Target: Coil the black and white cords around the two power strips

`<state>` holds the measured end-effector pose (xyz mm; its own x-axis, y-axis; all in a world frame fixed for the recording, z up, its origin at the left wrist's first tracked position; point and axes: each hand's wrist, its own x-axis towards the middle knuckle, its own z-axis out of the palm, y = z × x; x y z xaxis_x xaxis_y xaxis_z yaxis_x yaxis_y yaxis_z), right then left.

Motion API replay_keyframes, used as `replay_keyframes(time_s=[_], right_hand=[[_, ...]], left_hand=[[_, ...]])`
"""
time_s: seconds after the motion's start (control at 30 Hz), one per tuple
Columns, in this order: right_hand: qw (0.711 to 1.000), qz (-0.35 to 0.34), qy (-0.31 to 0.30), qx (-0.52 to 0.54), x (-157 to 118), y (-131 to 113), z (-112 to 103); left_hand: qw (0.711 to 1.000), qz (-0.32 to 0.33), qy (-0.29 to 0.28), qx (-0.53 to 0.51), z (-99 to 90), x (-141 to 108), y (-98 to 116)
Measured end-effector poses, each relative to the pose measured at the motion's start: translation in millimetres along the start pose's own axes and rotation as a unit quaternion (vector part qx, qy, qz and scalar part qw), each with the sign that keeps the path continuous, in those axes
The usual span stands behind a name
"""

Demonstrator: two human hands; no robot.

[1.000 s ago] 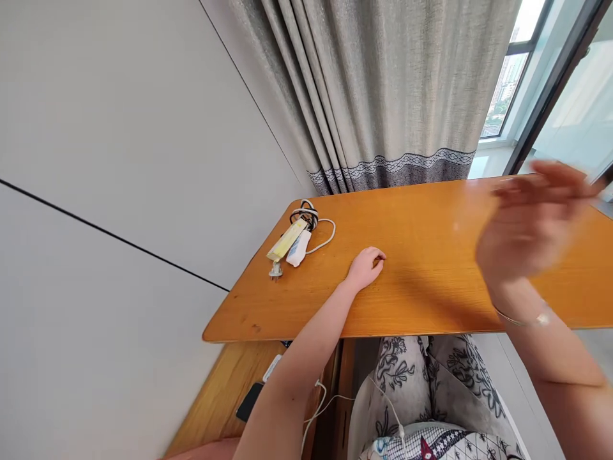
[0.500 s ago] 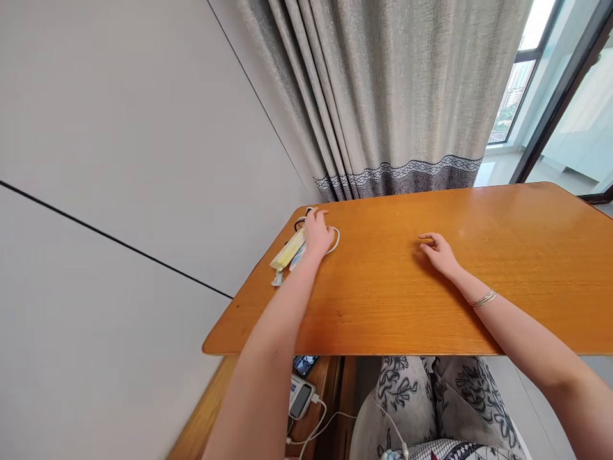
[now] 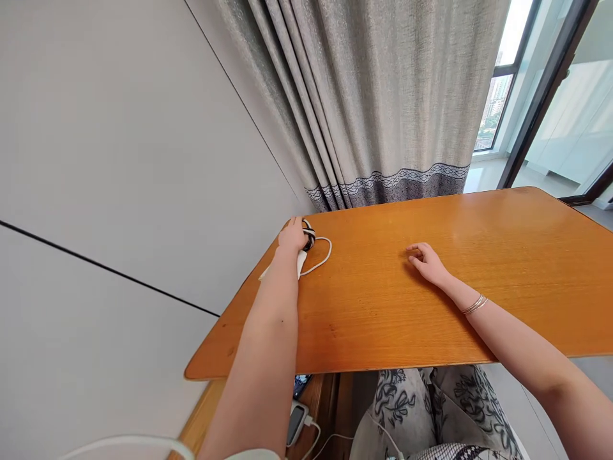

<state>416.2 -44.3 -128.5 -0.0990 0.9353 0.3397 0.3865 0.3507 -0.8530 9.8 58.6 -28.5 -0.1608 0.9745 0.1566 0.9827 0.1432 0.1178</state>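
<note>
My left hand reaches to the far left corner of the wooden table. Its fingers curl downward, and whatever they close on is hidden behind the hand. Against its right side lies a bundle of black and white cable, from which a loop of white cord spreads over the tabletop. Beneath my left wrist, part of a pale, flat object shows; the arm covers most of it. My right hand rests near the middle of the table with thumb and fingers apart, holding nothing.
A pale wall panel borders the table's left side, and a grey curtain hangs behind it. Below the front edge, a white device with a small screen and a plugged-in cable sits on a wooden surface. A glass door stands at right.
My left hand has shifted left, off the white cord and onto the table corner, uncovering the cable bundle. The yellowish strip is now mostly covered. The right hand stays put; the view has shifted slightly.
</note>
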Motion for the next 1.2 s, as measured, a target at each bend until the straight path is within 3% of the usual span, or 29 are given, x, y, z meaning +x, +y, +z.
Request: replay_keyframes(time_s=[0.17, 0.3, 0.4, 0.57, 0.67, 0.77, 0.93, 1.2], right_hand=[[1.0, -0.013, -0.009, 0.003, 1, 3, 3], [1.0, -0.021, -0.01, 0.001, 2, 2, 3], [1.0, -0.029, -0.01, -0.003, 1, -1, 3], [0.996, -0.091, 0.008, 0.0, -6, -11, 5], [0.99, -0.14, 0.037, -0.006, -9, -16, 4], [0.982, -0.172, 0.072, -0.024, -9, -15, 0], [0.974, -0.2, 0.078, -0.066, -3, -7, -8], [0.968, -0.223, 0.058, -0.094, -6, -6, -11]], left_hand=[[0.999, 0.04, 0.027, 0.004, -1.3, -16, 18], [0.994, 0.081, 0.046, -0.05, -1.2, -33, 47], [0.983, 0.094, 0.049, -0.149, 0.5, -45, 78], [0.936, 0.136, 0.057, -0.32, 7.7, -73, 147], [0.924, 0.178, 0.038, -0.337, 8.1, -94, 189], [0.927, 0.228, 0.018, -0.298, 4.4, -113, 218], [0.926, 0.304, 0.001, -0.223, 0.5, -128, 228], [0.918, 0.325, -0.019, -0.227, -1.3, -133, 216]])
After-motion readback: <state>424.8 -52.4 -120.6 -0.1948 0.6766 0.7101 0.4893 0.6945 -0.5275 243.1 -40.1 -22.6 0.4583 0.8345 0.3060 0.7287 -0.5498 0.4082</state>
